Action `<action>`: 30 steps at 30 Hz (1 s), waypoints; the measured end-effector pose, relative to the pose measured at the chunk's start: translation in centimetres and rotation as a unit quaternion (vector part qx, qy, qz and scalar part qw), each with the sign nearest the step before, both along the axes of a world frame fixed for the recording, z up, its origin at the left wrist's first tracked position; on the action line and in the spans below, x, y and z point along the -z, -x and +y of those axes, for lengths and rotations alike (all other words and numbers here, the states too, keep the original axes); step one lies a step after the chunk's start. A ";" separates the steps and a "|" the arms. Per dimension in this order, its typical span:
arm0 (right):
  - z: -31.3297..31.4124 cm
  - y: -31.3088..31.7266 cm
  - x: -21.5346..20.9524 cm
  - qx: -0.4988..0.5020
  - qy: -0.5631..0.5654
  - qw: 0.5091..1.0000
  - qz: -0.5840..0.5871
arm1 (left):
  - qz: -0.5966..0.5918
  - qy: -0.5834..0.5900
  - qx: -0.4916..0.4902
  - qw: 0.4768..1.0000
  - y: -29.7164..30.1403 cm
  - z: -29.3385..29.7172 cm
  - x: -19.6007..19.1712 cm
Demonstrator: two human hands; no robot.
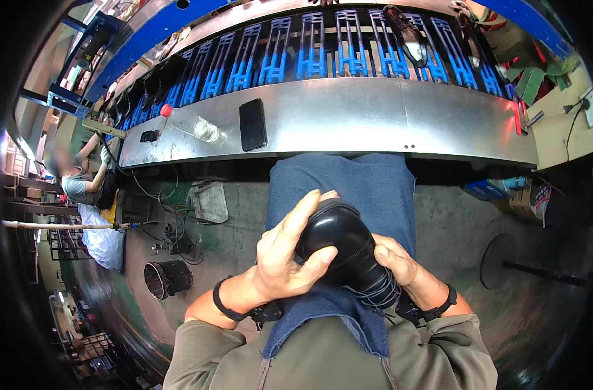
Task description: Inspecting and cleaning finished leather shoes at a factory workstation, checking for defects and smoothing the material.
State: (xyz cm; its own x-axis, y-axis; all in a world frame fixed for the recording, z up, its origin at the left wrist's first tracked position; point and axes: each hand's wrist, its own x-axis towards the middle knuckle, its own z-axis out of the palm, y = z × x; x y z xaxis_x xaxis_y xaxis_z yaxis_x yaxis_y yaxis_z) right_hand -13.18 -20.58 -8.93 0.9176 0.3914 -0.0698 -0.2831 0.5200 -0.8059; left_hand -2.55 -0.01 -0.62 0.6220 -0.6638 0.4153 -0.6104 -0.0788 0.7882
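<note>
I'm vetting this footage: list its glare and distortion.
Head view: glossy highlight on the black shoe; pale glare and a reddish reflection on the metal ledge; fisheye bows that ledge into an arc, with black vignetting at the corners.

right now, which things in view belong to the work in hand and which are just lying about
In use: black shoe, left hand and right hand holding it; denim apron.
Apparently just lying about: black phone, red-capped bottle, on the metal ledge.

No lettering can be read; the markings on the carton (538, 199) are too small.
</note>
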 end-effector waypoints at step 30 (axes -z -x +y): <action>2.0 -8.3 -4.9 0.240 0.521 0.764 -0.295 | 0.608 0.211 0.129 0.755 -5.9 2.7 9.8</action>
